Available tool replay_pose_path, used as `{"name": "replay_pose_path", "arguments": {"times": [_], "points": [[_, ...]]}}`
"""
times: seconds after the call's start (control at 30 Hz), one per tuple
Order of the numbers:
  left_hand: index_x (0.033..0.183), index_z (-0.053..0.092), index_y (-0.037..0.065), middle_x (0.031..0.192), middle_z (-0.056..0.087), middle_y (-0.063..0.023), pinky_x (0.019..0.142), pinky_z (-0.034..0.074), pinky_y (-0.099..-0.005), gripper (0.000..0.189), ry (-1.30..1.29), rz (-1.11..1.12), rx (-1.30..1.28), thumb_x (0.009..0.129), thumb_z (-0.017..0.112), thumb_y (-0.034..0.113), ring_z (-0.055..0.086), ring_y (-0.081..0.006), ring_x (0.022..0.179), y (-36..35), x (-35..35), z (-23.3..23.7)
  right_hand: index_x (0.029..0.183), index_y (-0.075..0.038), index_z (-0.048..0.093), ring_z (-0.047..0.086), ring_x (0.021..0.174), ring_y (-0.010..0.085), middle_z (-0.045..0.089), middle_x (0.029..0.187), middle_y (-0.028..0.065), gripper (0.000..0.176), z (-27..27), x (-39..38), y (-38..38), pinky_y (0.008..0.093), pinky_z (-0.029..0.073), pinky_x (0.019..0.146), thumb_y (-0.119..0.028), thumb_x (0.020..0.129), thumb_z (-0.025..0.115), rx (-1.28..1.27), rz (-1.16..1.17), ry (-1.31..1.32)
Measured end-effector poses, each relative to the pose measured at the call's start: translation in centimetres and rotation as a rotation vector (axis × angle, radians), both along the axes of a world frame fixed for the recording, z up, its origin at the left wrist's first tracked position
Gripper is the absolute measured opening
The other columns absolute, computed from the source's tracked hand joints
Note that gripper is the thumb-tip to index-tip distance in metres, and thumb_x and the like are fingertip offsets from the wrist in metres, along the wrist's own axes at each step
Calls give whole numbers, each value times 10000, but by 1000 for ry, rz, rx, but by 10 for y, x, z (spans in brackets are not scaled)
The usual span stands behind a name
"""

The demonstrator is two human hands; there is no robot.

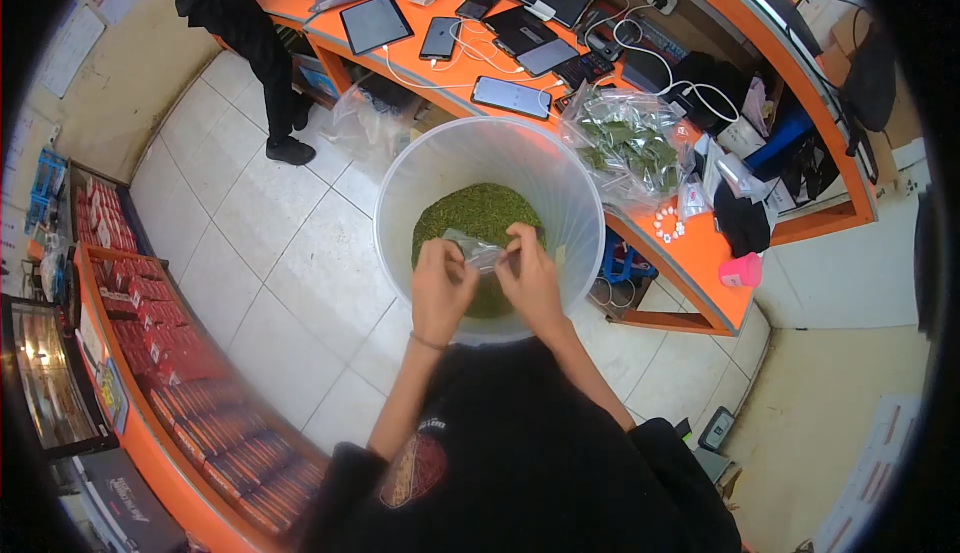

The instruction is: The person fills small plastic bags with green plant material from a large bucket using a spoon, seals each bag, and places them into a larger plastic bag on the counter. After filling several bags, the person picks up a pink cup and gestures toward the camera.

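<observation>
A clear plastic bag (478, 252) is stretched between my two hands, over a large translucent tub (400, 193). Green crushed leaf (480, 203) covers the bottom of the tub. My left hand (442, 281) pinches one side of the bag, fingers bent inward. On the other side, my right hand (528, 275) grips the bag between thumb and fingers. Both hands are above the green heap, inside the outline of the tub's rim. What is inside the bag, if anything, I cannot tell.
An orange counter (435, 75) carries phones, a tablet (376, 24), cables and a bag of green leaves (630, 143). Its edge runs close beside the tub. A person in dark clothes (250, 43) stands at the far left. Shelves of red packets (160, 323) line the left side.
</observation>
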State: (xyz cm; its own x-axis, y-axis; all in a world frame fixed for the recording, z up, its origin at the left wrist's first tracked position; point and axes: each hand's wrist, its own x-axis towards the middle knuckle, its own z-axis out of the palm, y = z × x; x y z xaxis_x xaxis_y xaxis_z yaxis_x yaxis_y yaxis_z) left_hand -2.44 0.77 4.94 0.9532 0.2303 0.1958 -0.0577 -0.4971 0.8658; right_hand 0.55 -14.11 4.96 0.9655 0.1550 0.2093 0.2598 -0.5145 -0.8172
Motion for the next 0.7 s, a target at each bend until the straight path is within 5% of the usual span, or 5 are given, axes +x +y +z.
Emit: {"name": "replay_pose_path", "arguments": {"times": [0.23, 0.33, 0.43, 0.5, 0.7], "points": [[1249, 575, 75, 1198, 633, -83, 609, 524, -307, 603, -264, -297, 165, 686, 789, 106, 618, -185, 753, 2, 1, 15, 1069, -38, 529, 493, 545, 94, 568, 700, 53, 263, 4, 3, -2, 276, 419, 537, 7, 818, 595, 238, 99, 116], [1286, 562, 91, 1202, 630, -84, 601, 527, -289, 655, -173, -217, 146, 678, 803, 138, 625, -185, 804, 5, -1, 9, 1047, -17, 534, 535, 613, 71, 581, 729, 21, 195, -12, 6, -3, 258, 449, 574, 9, 861, 584, 406, 179, 238], [1288, 542, 73, 1110, 632, -101, 745, 536, -358, 656, -123, -187, 130, 695, 802, 178, 622, -256, 854, 8, -1, 11, 1015, 10, 550, 572, 682, 67, 591, 742, 7, 111, -1, 7, 1, 240, 477, 622, -5, 907, 575, 584, 188, 331], [1318, 543, 79, 1152, 657, -71, 629, 535, -286, 697, -242, -131, 205, 677, 808, 151, 625, -188, 754, 11, 1, 13, 1006, 20, 557, 585, 702, 77, 595, 764, 19, 91, 8, 8, 3, 240, 487, 643, -12, 922, 569, 548, 189, 382], [1321, 551, 77, 1150, 662, -82, 560, 533, -264, 685, -211, -102, 250, 691, 811, 145, 632, -166, 734, 18, -3, 0, 1010, 30, 576, 607, 708, 97, 611, 803, 53, 149, 0, 15, 2, 244, 505, 665, -108, 956, 583, 443, 203, 433]]}}
